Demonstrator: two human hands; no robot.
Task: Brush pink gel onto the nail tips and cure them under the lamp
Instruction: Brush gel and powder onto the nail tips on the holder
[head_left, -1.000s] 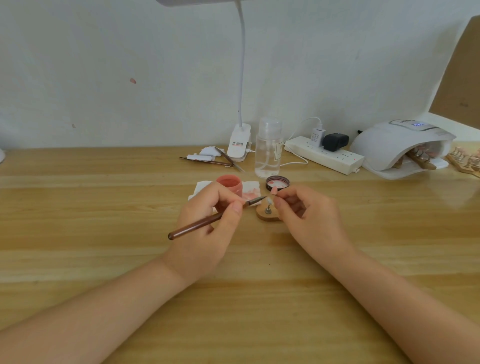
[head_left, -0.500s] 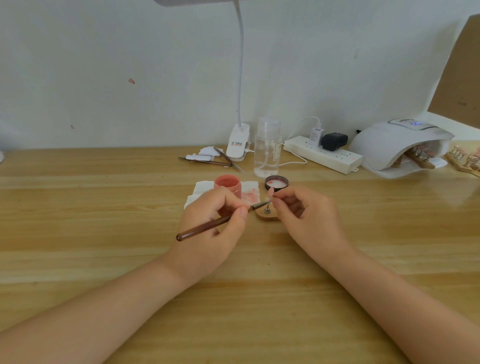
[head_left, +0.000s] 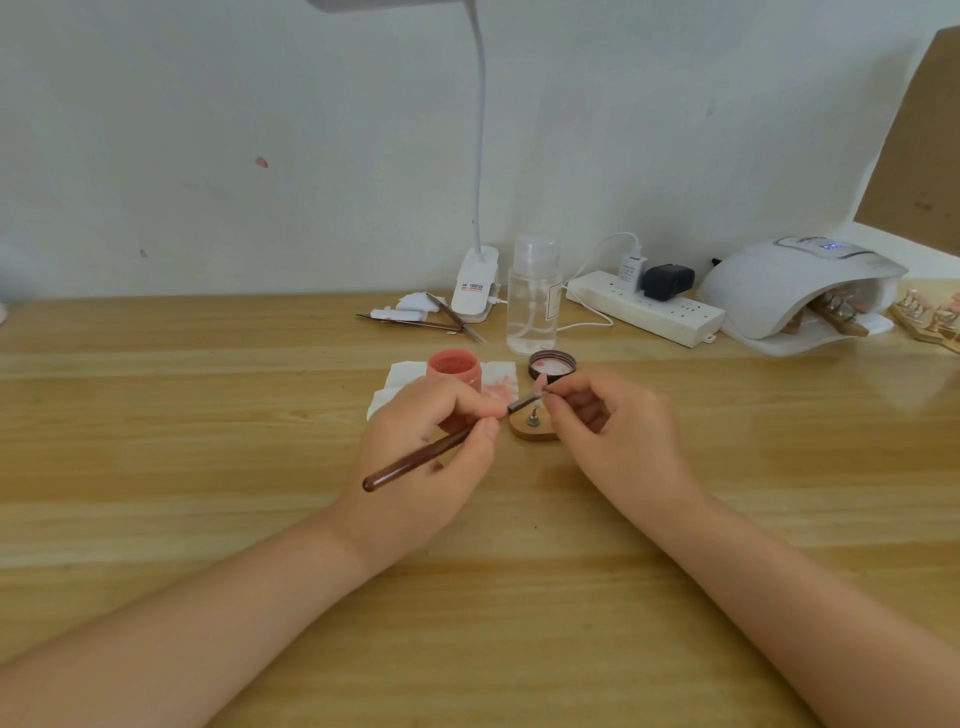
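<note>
Pink nail tip (head_left: 539, 385) pinched by right hand (head_left: 613, 431), its mount hidden; left hand (head_left: 426, 457) grips brush (head_left: 436, 450).

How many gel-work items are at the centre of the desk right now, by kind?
Brush, in the grip of the left hand: 1
Pink nail tip, pinched by the right hand: 1
Open pink gel jar: 1
Jar lid: 1
Wooden stand: 1
Stained tissue: 1
Total: 6
</note>
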